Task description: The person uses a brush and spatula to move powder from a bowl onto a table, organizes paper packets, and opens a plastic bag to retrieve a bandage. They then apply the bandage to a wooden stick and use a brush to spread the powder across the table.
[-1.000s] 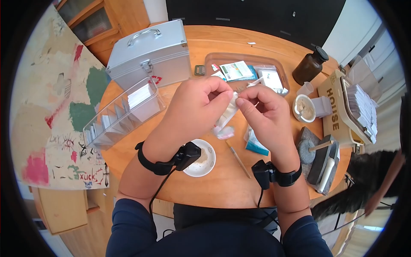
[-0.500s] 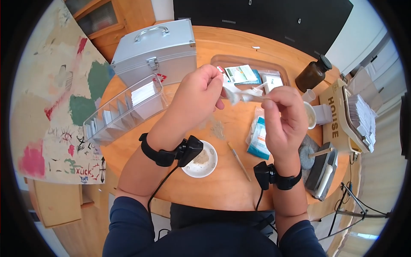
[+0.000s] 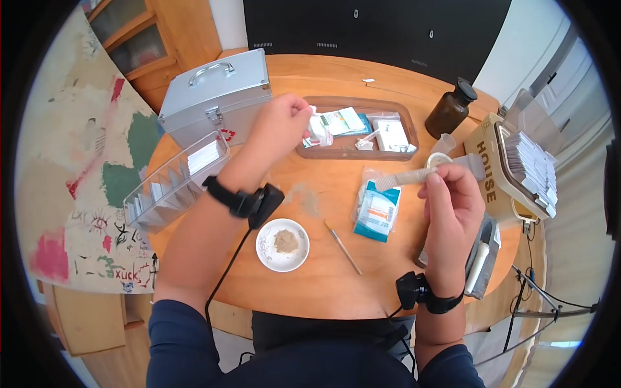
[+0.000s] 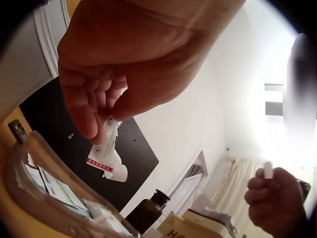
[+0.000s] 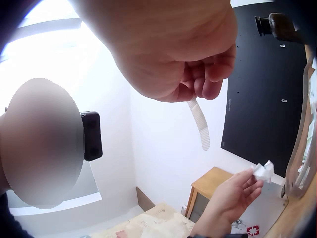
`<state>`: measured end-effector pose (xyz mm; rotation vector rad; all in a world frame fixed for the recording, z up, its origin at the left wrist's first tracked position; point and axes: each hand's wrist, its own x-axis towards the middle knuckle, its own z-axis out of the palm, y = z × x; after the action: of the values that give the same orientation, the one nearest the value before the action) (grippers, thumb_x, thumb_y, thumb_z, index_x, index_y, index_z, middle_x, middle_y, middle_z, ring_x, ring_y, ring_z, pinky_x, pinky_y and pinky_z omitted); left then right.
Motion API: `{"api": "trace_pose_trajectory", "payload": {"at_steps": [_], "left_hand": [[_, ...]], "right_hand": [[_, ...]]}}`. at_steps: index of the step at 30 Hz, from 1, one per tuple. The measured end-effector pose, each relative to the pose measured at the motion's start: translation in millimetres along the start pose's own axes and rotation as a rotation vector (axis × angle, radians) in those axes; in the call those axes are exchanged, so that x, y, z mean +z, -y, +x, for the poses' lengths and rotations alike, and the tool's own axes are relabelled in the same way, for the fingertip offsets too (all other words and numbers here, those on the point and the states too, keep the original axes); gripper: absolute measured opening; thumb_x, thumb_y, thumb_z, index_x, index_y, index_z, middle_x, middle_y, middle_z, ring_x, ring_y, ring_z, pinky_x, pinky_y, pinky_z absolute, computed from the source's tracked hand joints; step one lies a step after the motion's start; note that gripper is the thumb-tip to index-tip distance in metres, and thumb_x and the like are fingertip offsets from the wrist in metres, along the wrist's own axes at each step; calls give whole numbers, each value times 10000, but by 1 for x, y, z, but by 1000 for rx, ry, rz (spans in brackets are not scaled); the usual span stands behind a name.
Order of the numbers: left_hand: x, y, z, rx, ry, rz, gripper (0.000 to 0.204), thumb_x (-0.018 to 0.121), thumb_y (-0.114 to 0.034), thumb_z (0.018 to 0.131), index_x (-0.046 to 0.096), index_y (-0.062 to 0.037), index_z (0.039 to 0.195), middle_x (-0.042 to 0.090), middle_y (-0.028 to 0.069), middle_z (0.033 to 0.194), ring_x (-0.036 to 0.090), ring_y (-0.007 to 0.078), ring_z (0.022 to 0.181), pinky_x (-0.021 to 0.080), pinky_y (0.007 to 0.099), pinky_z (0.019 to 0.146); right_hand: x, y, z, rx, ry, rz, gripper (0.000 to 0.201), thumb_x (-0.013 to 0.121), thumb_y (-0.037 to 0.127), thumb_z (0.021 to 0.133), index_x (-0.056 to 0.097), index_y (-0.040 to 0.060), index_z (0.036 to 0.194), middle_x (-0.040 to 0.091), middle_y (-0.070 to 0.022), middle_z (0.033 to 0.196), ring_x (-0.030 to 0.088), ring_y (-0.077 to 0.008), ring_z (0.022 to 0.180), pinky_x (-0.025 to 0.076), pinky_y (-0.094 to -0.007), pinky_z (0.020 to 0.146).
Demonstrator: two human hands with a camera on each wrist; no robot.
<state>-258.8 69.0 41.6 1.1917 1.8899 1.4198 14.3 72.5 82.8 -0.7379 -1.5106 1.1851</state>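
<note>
over the right of the wooden table (image 3: 317, 278), the right hand (image 3: 454, 210) pinches an adhesive bandage (image 3: 404, 178) by one end; its free end hangs near the teal packet (image 3: 374, 216). far left, the left hand (image 3: 277, 129) pinches a torn wrapper (image 4: 105, 151). the strip looks light, limp, probably tacky, best held by its tips.
</note>
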Motion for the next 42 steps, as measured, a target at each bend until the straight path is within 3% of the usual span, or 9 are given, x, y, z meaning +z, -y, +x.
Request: {"api": "trace_pose_trajectory", "payload": {"at_steps": [2, 10, 16, 23, 26, 28, 29, 31, 42], "left_hand": [[13, 4, 22, -7, 18, 113, 159, 596, -156, 884, 635, -2, 885, 665, 102, 726, 646, 150, 568, 503, 291, 533], [45, 8, 42, -35, 247, 462, 234, 621, -145, 869, 649, 3, 1048, 662, 59, 838, 621, 107, 662, 488, 262, 546], [47, -63, -48, 88, 554, -26, 262, 495, -218, 985, 636, -20, 1083, 642, 23, 970, 576, 95, 874, 469, 233, 754], [42, -96, -118, 111, 406, 1, 255, 489, -224, 990, 629, -18, 1045, 630, 24, 964, 573, 89, 904, 461, 233, 774], [35, -96, -133, 498, 90, 189, 202, 557, -188, 954, 634, -10, 1010, 625, -5, 849, 565, 69, 784, 447, 221, 681], [17, -96, -147, -44, 248, -176, 249, 497, -237, 989, 622, -28, 1040, 613, 21, 907, 557, 75, 821, 434, 208, 700], [17, -95, -158, -45, 243, -180, 249, 497, -237, 989, 622, -28, 1040, 613, 21, 907, 557, 75, 821, 434, 208, 700], [21, -93, -179, -502, 545, -538, 254, 487, -257, 992, 613, -38, 1021, 600, 9, 872, 547, 80, 776, 427, 216, 667], [27, -70, -191, -458, 385, -785, 189, 538, -232, 978, 603, -55, 971, 609, 2, 866, 551, 65, 746, 439, 216, 632]], "right_hand": [[-7, 0, -5, -2, 10, 31, 31, 582, 5, 905, 573, -2, 934, 561, 12, 815, 514, -38, 716, 412, -181, 630], [-24, -22, -6, 176, 36, 228, 56, 603, 55, 906, 590, 4, 924, 603, 6, 807, 545, -41, 706, 439, -183, 632], [-31, -29, -8, 316, 48, 373, 101, 605, 108, 908, 605, 18, 954, 612, -10, 794, 556, -39, 655, 400, -165, 510], [-29, -25, -21, 360, 139, 432, 104, 608, 104, 907, 607, 16, 962, 615, -3, 796, 563, -37, 655, 399, -173, 485], [-24, -22, -28, 230, 101, 339, 68, 620, 61, 885, 619, 17, 936, 629, -24, 800, 573, -60, 648, 415, -200, 490], [-26, -26, -31, -346, 43, -165, 89, 648, -3, 822, 636, 17, 908, 641, -70, 801, 601, -138, 629, 453, -247, 511], [-26, -26, -31, -348, 49, -166, 89, 648, -3, 822, 636, 17, 908, 641, -70, 801, 601, -138, 629, 453, -247, 511], [-23, -26, -32, -785, 19, -388, 148, 670, -36, 754, 649, 15, 891, 638, -105, 801, 618, -214, 629, 476, -283, 522], [-19, -24, -54, -983, 330, -469, 285, 685, -25, 650, 659, -1, 933, 673, -115, 879, 660, -214, 696, 515, -278, 541]]}}
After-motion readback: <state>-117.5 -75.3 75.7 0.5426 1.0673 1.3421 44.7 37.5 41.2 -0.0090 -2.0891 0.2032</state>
